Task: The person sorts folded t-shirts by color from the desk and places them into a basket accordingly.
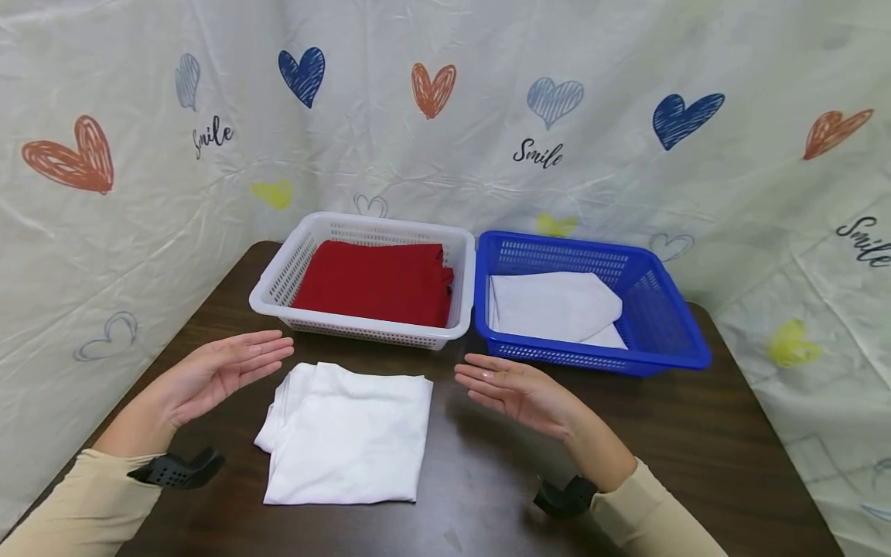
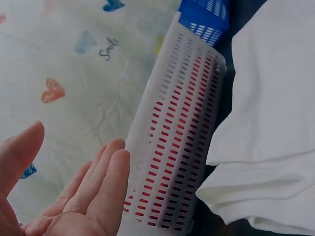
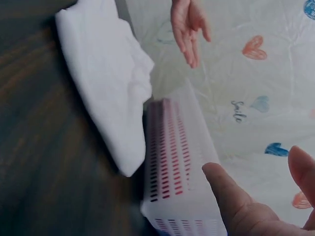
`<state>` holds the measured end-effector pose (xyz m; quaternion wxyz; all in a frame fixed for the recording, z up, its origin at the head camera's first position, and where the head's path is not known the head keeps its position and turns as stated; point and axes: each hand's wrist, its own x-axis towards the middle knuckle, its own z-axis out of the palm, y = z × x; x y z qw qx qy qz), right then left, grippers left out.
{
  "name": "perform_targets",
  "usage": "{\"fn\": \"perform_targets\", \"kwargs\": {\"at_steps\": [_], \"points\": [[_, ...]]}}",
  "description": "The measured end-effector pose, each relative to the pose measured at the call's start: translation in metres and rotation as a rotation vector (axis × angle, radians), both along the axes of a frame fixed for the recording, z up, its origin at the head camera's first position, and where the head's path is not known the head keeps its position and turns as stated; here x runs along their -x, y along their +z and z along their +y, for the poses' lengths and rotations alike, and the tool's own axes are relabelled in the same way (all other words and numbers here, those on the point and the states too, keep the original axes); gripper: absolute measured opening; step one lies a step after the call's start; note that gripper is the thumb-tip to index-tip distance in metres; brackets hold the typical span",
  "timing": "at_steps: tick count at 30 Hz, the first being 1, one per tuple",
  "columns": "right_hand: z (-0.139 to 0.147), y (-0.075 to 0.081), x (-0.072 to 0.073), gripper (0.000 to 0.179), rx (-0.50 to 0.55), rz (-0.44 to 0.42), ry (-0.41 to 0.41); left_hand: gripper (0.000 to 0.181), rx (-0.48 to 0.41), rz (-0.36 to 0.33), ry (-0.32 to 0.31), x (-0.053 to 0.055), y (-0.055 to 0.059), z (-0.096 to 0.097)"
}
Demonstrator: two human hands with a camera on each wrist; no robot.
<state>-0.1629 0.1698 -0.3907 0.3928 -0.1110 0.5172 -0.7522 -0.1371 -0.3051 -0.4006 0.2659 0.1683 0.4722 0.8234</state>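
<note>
A folded white cloth (image 1: 351, 437) lies on the dark table between my two hands, its left side showing several loose layers. My left hand (image 1: 226, 371) is held to the left of it, fingers straight and palm turned inward, holding nothing. On the other side my right hand (image 1: 522, 394) hovers with straight fingers, also with nothing in it, in front of the blue basket (image 1: 668, 356). In the left wrist view the cloth's creased edge (image 2: 256, 191) shows beside the white basket (image 2: 172, 137).
Behind the cloth, the white basket (image 1: 369, 334) holds folded red cloth (image 1: 376, 282). Right beside it, the blue basket contains folded white cloth (image 1: 553, 305). A pale curtain (image 1: 473, 139) printed with hearts hangs behind the brown table (image 1: 724, 433).
</note>
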Motion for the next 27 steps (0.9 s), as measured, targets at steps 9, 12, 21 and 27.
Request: {"fn": "perform_targets", "kwargs": {"at_steps": [9, 12, 21, 27], "points": [[-0.005, -0.019, -0.007, 0.064, -0.045, -0.078, 0.034, 0.044, 0.002, -0.044, 0.003, -0.013, -0.015, 0.003], [-0.009, -0.027, -0.009, 0.064, -0.047, -0.130, 0.038, 0.045, -0.021, -0.068, 0.004, -0.016, -0.021, 0.000], [-0.019, -0.048, -0.019, 0.058, -0.084, -0.207, -0.012, 0.049, -0.097, -0.129, 0.066, -0.018, -0.037, -0.004], [-0.027, -0.059, -0.024, 0.059, -0.081, -0.219, 0.009, 0.044, 0.011, -0.169, 0.172, -0.019, -0.044, -0.006]]}}
